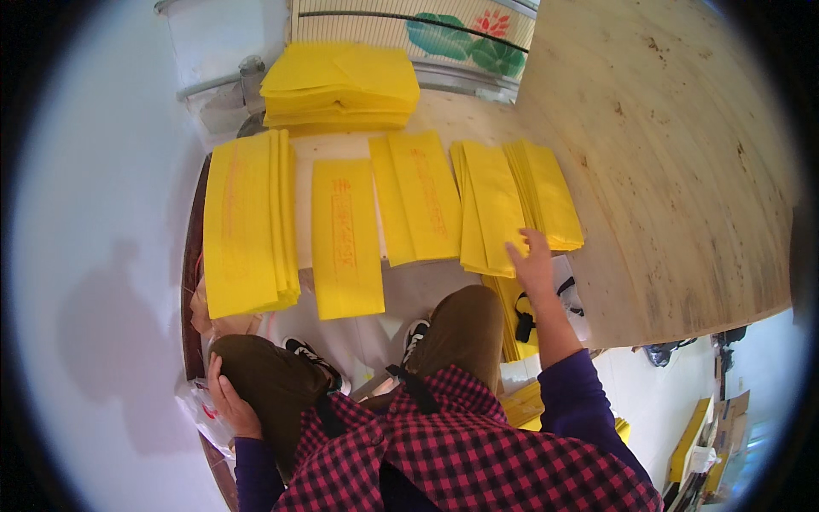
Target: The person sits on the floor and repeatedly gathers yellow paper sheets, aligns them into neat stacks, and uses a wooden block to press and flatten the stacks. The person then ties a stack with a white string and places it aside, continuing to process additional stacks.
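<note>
Folded yellow sheets, some with red print, lie in a row across the wooden table. My right hand (536,263) is at the lower right edge of a folded yellow stack (492,209), fingers apart. I cannot tell whether its fingertips touch the stack. To its upper right stands another yellow stack (550,192). Further left come a pair of overlapping yellow sheets (418,196), a single yellow strip (345,235) and a thick yellow bundle (243,222). My left hand (230,399) rests against my left knee with its fingers stretched out, holding nothing.
A tall pile of yellow sheets (337,85) sits at the back of the table. Bare wooden board (657,171) extends to the right. Below its edge are more yellow sheets (512,328) with a black strap (524,322). A white wall (102,256) borders the left, beside a plastic bag (203,410).
</note>
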`<state>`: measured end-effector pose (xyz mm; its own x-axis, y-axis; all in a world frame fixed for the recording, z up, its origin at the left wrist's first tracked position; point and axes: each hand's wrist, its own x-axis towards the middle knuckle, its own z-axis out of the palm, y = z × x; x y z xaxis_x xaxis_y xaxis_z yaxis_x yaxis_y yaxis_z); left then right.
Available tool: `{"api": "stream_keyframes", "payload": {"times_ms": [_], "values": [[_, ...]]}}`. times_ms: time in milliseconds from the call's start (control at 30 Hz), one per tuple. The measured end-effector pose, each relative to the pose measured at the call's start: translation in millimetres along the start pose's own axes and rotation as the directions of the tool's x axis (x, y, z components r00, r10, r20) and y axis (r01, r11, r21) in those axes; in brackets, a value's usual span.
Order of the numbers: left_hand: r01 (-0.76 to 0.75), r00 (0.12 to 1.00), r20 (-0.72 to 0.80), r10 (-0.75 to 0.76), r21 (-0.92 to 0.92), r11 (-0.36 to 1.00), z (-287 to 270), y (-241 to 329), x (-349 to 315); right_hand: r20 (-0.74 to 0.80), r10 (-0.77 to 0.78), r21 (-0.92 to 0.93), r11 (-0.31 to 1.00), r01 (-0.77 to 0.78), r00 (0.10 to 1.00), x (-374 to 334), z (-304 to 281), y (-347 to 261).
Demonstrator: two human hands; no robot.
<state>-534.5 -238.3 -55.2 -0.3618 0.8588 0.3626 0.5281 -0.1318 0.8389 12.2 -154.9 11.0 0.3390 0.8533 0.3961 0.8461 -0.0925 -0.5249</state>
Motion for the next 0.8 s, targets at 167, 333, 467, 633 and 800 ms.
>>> {"api": "stream_keyframes", "payload": {"times_ms": [167, 333, 467, 633, 800], "values": [[0.018, 1.0, 0.011, -0.018, -0.022, 1.0, 2, 3, 2, 0.267, -0.34, -0.264, 0.874, 0.407, 0.902, -23, 64, -79], [0.022, 1.0, 0.0, -0.022, -0.049, 0.999, 2, 1, 2, 0.362, -0.422, -0.411, 0.728, 0.549, 0.831, -22, 131, -104], [0.018, 1.0, -0.004, -0.018, -0.05, 0.999, 0, 2, 2, 0.31, -0.464, -0.356, 0.752, 0.554, 0.829, -18, 153, -99], [0.009, 1.0, -0.003, -0.009, -0.037, 0.999, 0, 6, 2, 0.228, -0.464, -0.246, 0.823, 0.512, 0.856, -22, 150, -89], [0.01, 1.0, 0.0, -0.01, -0.044, 0.999, 2, 7, 3, 0.012, -0.341, 0.007, 0.94, 0.341, 0.94, -16, 159, -87]]}}
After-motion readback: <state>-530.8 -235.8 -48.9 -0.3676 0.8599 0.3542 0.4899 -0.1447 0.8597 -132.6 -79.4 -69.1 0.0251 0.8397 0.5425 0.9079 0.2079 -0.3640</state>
